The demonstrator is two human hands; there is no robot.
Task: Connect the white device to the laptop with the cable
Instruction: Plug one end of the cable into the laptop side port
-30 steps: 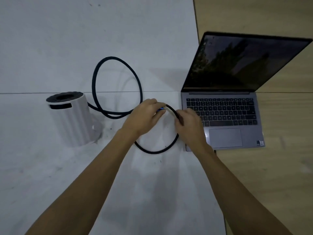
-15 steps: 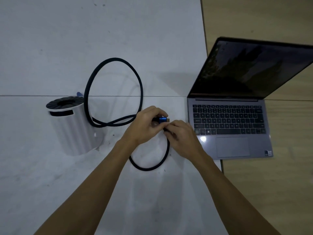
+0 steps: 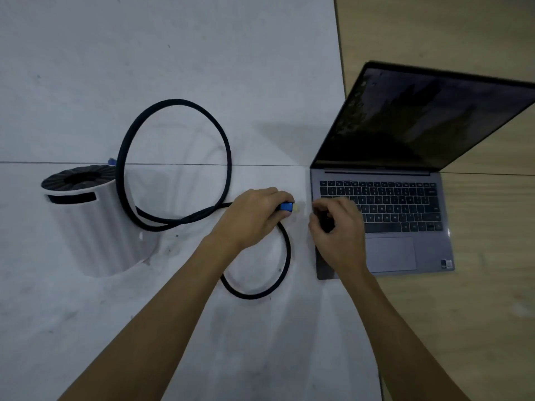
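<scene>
A white ribbed cylinder device [image 3: 95, 227] with a black top stands at the left on the white surface. A thick black cable [image 3: 176, 102] loops from behind it, where a bit of blue plug [image 3: 112, 162] shows. My left hand [image 3: 252, 221] is shut on the cable's other blue plug [image 3: 287, 206], whose metal tip points right and stops a short gap from the left edge of the open grey laptop [image 3: 390, 253]. My right hand [image 3: 338, 235] hovers over the laptop's front left corner, fingers pinched on a small dark piece that looks like a plug cap [image 3: 326, 224].
The laptop sits half on the white surface [image 3: 202, 53] and half on a wooden surface [image 3: 477, 314] to the right. A lower loop of the cable [image 3: 260, 295] lies under my left wrist. The laptop screen is dark.
Both hands were together at the blue plug. My right hand has since pulled away to the right, over the laptop's edge, and my left hand has brought the plug closer to the laptop.
</scene>
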